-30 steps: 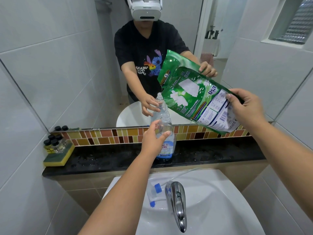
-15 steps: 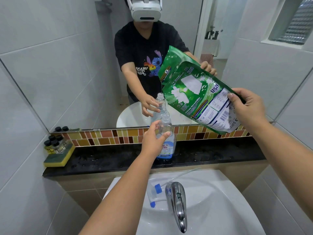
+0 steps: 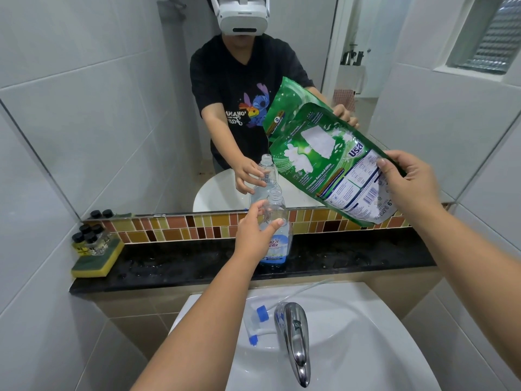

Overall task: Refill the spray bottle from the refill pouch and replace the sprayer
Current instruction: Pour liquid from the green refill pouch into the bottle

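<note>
Left hand (image 3: 253,232) grips uncapped spray bottle (image 3: 275,235) upright on black ledge (image 3: 352,261), mid-span. Right hand (image 3: 406,187) pinches tilted green refill pouch (image 3: 329,162) above-right. Sprayer (image 3: 260,323) lies on sink (image 3: 366,334) rim.

Bare forearms, no sleeves below the elbow; in the mirror, black short-sleeved T-shirt (image 3: 225,80) with cartoon print, white headset (image 3: 242,15).
</note>
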Demonstrator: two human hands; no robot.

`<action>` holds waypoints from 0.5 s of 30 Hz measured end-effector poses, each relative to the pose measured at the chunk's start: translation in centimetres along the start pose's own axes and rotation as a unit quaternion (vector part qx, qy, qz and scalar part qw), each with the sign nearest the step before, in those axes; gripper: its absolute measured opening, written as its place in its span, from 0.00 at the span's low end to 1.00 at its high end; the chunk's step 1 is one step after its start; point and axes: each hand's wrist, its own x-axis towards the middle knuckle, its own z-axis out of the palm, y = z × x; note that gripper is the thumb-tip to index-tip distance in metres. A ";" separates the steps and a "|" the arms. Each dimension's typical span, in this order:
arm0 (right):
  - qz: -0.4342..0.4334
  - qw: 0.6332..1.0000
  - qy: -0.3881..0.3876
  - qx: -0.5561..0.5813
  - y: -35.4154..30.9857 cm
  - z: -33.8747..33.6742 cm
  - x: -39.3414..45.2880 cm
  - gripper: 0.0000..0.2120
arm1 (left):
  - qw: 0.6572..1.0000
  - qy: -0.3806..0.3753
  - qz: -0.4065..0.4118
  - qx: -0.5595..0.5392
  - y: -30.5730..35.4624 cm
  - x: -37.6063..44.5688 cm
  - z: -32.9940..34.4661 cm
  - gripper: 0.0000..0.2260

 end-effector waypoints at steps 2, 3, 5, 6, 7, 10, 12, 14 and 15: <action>0.005 1.000 0.002 -0.006 0.5 0.2 -0.2 0.07 | 1.000 0.000 -0.001 -0.003 0.0 0.0 0.0 0.25; 0.008 1.000 0.001 -0.007 0.8 0.3 -0.4 0.07 | 1.000 -0.001 -0.002 -0.005 0.0 0.0 0.0 0.25; 0.012 1.000 0.001 -0.001 1.5 0.5 -1.0 0.07 | 1.000 -0.001 -0.002 -0.006 0.0 0.0 -0.1 0.24; 0.014 1.000 0.001 0.003 1.8 0.6 -1.3 0.07 | 1.000 -0.001 -0.001 -0.006 -0.1 -0.1 -0.1 0.24; 0.018 1.000 0.001 0.007 2.0 0.8 -1.6 0.07 | 1.000 0.000 -0.001 -0.005 -0.1 -0.1 -0.1 0.24; 0.032 0.999 0.000 0.019 2.4 1.1 -2.5 0.08 | 1.000 0.001 -0.001 -0.008 0.0 -0.2 -0.1 0.24; 0.041 0.999 0.002 0.023 2.8 1.2 -2.9 0.08 | 1.000 0.000 -0.001 -0.014 0.1 -0.2 -0.1 0.24; 0.047 0.999 0.004 0.025 3.2 1.4 -3.1 0.07 | 1.000 0.001 -0.002 -0.015 0.2 -0.3 -0.1 0.24; 0.048 0.999 0.005 0.026 3.4 1.4 -3.2 0.08 | 1.000 0.001 -0.002 -0.015 0.2 -0.3 -0.1 0.24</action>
